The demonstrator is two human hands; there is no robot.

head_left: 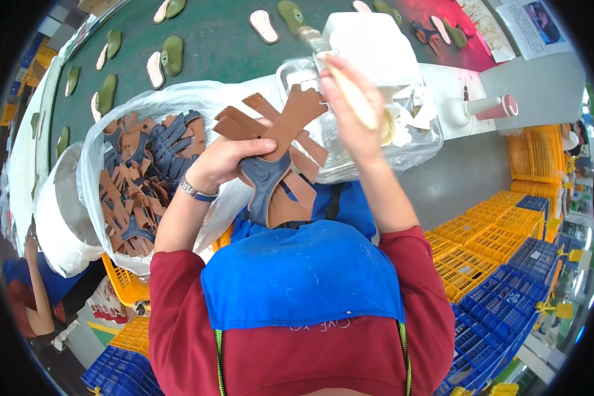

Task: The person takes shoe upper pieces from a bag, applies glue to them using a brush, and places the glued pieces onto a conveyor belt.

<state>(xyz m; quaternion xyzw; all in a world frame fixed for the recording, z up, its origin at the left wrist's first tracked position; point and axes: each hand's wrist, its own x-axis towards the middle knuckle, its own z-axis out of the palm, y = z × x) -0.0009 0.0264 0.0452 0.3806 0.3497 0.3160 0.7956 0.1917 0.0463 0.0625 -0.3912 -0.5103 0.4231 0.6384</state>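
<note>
The left hand [228, 162] is closed around a brown and navy sandal upper [277, 155], thumb across the top and fingers curled beneath, holding it raised in front of the chest, above the blue apron [303, 270]. The upper is a flat cut piece: a navy Y-shaped centre strap with visible stitching, backed by tan-brown leather-like tabs that fan outward at the top and sides. Several brown strips project up and to the left of the thumb; the lower end hangs toward the apron.

The right hand [350, 109] is closed in a grip on a brush [330, 63] with a pale handle, the bristle end pointing up and away over the worktop [482, 86]. The hand sits just above and to the right of the upper; whether the brush touches the upper cannot be told.

Behind the hands stands a clear plastic container [409, 142] partly hidden by the right hand. To the left, a clear plastic bag [112, 132] holds a heap of similar brown and navy uppers [142, 185]. Beyond it, a green conveyor belt [224, 46] carries green and pale soles [171, 56] in a row. Yellow and blue crates [495, 264] are stacked at the right.
</note>
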